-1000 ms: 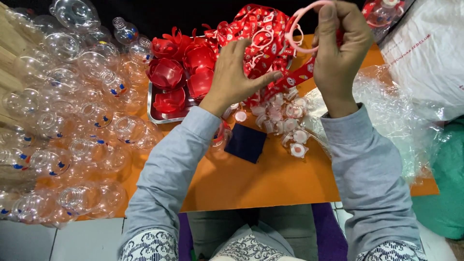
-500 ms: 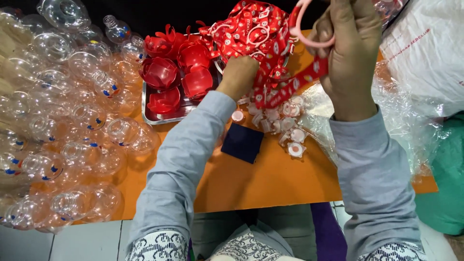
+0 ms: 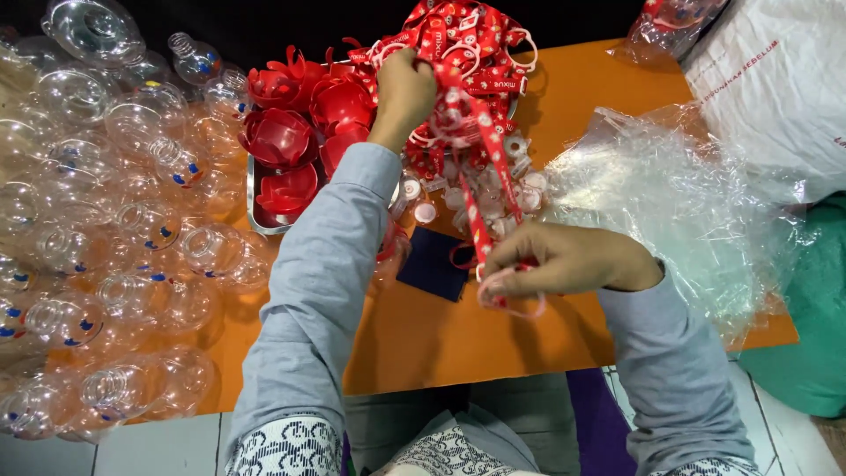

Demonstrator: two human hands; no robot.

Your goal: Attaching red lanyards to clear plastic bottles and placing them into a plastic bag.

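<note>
The person's left hand (image 3: 404, 92) is reaching up into a tangled heap of red printed ribbon straps (image 3: 467, 44) at the far side of the orange table (image 3: 441, 339), its fingers closed around strands of that heap. The right hand (image 3: 564, 263) is sitting lower and nearer the body, with thumb and fingers pinched together on the end of one red printed strap (image 3: 480, 189) that is running taut from the heap down to it; a pale pink ring loop (image 3: 515, 300) is hanging just below those fingers. Under the strap, small white and red round caps (image 3: 520, 189) are lying scattered on the table, and a dark blue square piece (image 3: 434, 267) is lying flat between the two grey sleeves. Left of the heap, red plastic bowl-shaped shells (image 3: 300, 132) are sitting piled in and over a shallow metal tray (image 3: 254, 207). Further left, a mass of clear plastic globe-shaped bottles (image 3: 115, 229) is covering the table edge. To the right, crumpled clear plastic sheeting (image 3: 670, 203) is lying on the table, beside a white sack (image 3: 775, 97).
</note>
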